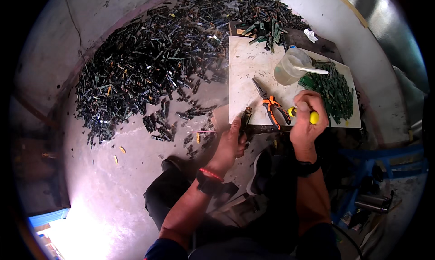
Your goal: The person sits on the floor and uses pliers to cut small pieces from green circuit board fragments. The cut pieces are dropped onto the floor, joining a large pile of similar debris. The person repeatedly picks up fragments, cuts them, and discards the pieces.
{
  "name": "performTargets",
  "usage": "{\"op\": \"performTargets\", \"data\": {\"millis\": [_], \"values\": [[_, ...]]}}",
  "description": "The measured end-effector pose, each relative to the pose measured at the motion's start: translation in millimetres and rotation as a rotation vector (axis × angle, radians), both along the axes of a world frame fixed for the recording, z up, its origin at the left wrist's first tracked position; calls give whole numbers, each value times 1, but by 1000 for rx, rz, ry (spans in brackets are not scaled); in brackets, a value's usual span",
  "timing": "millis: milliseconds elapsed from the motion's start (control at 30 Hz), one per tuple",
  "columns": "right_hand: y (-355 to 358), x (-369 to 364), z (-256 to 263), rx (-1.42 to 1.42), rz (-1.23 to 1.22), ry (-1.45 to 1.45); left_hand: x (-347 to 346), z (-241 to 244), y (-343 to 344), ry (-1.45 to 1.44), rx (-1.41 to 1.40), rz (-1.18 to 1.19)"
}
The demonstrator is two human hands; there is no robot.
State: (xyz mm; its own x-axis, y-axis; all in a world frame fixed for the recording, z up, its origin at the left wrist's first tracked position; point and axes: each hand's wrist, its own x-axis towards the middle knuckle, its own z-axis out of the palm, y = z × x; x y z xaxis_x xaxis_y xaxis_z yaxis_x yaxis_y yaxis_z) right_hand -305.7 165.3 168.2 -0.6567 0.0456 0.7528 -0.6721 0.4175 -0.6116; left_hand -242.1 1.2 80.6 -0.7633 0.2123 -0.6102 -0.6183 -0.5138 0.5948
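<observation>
My left hand (234, 141) grips a dark, narrow strip-shaped part (246, 119) at the front left edge of a white board (243, 76). The part's upper end rests over the board and looks brownish. My right hand (310, 119) is closed around a tool with a yellow-and-black handle (314, 117), perhaps a screwdriver; its working end cannot be made out. Between the hands lie long-nose pliers (270, 105) with orange-and-black grips, jaws pointing away to the left. Beyond my right hand is a heap of green circuit board strips (334, 93).
A clear plastic cup (285, 71) with a white-handled utensil (314, 70) across it stands on the board. More strips (273, 34) lie at its far edge near a crumpled white tissue (310, 35). A large pile of dark strip-shaped parts (153, 56) covers the floor. A blue stool (384, 161) is at right.
</observation>
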Motion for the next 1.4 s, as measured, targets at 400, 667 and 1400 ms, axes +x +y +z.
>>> {"op": "performTargets", "data": {"millis": [400, 667, 1400], "values": [[103, 2, -48, 63, -265, -268, 11, 6, -4, -22, 21, 119], [98, 3, -59, 343, -358, -306, 16, -27, -5, 166, -110, 96], [19, 14, -33, 856, -191, -443, 9, -2, 4, -86, 82, 91]]}}
